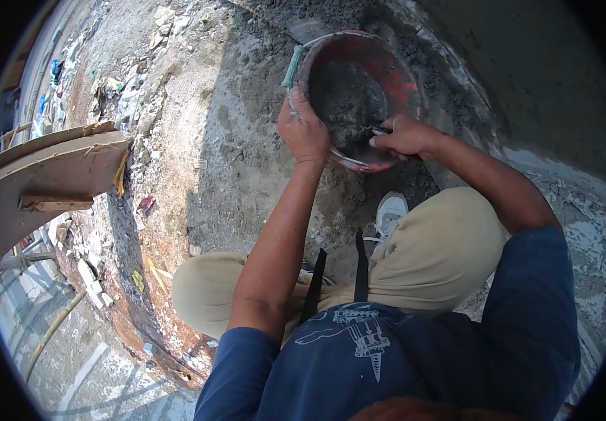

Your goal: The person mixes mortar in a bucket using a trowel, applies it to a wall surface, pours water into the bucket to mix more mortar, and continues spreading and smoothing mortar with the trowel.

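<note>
A round red bucket (397, 81), smeared with grey, stands on the ground in front of me and holds wet grey mortar (345, 98). My left hand (303, 130) grips the bucket's left rim, close to the green grip (293, 67) of its wire handle. At the right side of the rim, my right hand (402, 137) is closed around a tool handle (378, 130). The tool's far end points into the mortar and is hard to make out.
Wooden boards (57, 165) jut in from the left. Rubble and litter (124, 95) lie on the ground beyond them. A smooth grey wall or slab (555, 77) borders the upper right. My shoe (391, 210) is just below the bucket.
</note>
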Demonstrator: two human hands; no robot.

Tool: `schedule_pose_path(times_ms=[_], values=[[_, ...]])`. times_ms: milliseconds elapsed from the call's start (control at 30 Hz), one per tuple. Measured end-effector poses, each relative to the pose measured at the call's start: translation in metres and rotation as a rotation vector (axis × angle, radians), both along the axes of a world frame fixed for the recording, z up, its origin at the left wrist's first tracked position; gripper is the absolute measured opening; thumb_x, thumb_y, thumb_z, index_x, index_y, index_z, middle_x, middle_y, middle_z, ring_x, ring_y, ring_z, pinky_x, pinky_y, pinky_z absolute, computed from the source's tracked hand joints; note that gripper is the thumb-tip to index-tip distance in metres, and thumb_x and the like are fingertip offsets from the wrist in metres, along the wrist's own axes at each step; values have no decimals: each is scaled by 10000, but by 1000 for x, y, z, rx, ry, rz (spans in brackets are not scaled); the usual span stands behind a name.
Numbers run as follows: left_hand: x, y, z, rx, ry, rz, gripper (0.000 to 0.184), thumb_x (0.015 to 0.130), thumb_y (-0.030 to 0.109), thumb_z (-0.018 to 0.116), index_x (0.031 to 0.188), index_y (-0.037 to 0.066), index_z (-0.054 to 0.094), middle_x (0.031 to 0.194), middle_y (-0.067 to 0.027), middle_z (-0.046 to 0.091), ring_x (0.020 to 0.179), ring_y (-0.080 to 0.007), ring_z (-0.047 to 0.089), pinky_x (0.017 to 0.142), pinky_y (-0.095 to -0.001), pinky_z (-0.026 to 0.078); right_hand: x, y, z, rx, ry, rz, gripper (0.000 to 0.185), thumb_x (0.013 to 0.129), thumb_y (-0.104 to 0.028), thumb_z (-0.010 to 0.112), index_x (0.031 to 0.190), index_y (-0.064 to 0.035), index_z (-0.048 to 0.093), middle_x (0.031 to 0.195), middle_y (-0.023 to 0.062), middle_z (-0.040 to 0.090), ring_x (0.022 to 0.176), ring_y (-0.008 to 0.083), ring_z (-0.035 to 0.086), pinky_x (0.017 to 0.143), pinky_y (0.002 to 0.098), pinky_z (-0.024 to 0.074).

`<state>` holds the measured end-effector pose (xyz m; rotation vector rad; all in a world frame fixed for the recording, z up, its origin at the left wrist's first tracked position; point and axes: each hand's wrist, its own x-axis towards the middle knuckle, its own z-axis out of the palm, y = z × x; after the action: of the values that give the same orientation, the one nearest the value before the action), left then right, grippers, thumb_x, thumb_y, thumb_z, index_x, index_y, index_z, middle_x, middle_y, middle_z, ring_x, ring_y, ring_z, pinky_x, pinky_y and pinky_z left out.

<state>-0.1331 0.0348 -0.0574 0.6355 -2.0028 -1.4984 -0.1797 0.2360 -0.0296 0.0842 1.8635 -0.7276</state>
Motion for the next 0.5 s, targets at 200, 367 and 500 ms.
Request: schedule_pose_path(times_ms=[200,367,500], values=[[8,1,17,4,-135,-77,478,1082,333,417,1125,-60,686,958,-154,727,864,-211,665,807,-358,505,-49,-6,61,224,845,586,322,850,-233,714,1103,-35,716,874,175,720,872,346,723,733,426,568],[6,7,18,-48,-130,-47,474,1080,331,421,1093,-60,689,927,-161,724,835,-230,662,781,-365,501,-20,-43,38,216,1055,785,206,856,-207,698,962,-30,706,893,175,720,926,365,711,823,475,557],[12,-6,13,-14,-129,-11,471,1080,323,423,1066,-66,689,903,-163,719,818,-238,660,765,-368,497,-12,-15,71,145,1024,811,157,829,-140,683,952,-45,704,887,167,721,908,350,714,795,470,563]])
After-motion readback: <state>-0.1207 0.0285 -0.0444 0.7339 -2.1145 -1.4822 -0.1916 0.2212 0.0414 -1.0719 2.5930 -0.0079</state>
